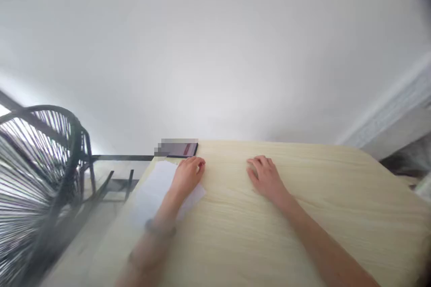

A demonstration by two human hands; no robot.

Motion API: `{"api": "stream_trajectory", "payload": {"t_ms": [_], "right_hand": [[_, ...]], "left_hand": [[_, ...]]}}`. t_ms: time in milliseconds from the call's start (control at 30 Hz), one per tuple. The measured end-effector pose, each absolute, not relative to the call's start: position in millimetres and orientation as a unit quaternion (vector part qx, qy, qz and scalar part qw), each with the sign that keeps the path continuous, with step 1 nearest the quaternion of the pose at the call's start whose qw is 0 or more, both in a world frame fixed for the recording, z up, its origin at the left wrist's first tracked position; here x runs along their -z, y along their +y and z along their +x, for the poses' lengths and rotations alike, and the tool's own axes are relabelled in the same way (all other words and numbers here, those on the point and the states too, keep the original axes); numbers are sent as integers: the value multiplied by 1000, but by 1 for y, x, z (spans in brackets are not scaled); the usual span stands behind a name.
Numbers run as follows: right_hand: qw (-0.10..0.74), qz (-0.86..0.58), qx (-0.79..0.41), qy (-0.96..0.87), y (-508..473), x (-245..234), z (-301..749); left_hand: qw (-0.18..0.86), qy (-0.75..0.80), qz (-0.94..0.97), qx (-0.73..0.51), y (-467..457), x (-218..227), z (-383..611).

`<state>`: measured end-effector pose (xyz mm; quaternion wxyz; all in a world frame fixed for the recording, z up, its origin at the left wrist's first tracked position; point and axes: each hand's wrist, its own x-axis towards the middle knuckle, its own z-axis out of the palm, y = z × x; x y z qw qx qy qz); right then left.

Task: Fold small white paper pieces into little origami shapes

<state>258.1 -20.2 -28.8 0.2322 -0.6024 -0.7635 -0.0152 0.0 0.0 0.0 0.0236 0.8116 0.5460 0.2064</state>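
My left hand (189, 174) rests over sheets of white paper (153, 186), loosely curved, with a small gap between thumb and fingers. Nothing shows in its grasp. Just beyond its fingers lies a flat, dark-edged device (183, 149), like a tablet or a phone, partly blurred out by blocks. To the right, my right hand (267, 177) lies palm down on the wooden tabletop (229, 233), thumb apart from the fingers, holding nothing. A dark band circles my left wrist.
A pale wall (215, 54) rises directly behind the table's far edge. At the left stands a dark woven chair (72, 161) close to the table's side. Blurred grey and dark shapes lie beyond the right edge.
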Motion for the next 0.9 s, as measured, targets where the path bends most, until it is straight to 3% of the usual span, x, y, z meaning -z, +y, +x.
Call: {"api": "stream_trajectory", "payload": {"t_ms": [900], "right_hand": [[237, -601, 21, -763, -22, 26, 258]], "left_hand": [[40, 549, 813, -192, 0, -2, -2]]}}
